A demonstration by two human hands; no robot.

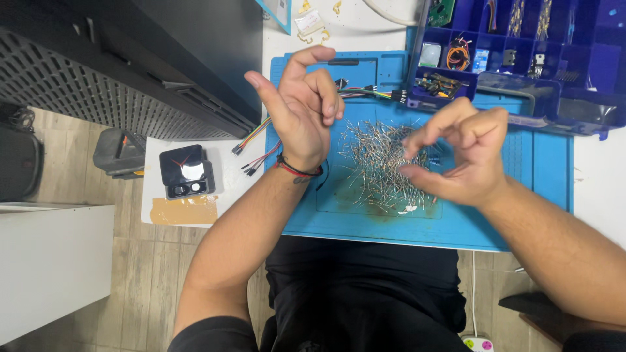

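Seemingly little was sorted: the pile of thin metal pins (381, 166) lay loose on the blue mat (541, 176), covering the surface. Left hand (301, 107) hovered beside it, fingers curled, whether pinching a pin I cannot tell. Right hand (466, 153) hung over the pile, fingers hooked, apparently empty, near the blue compartment box (587, 72)
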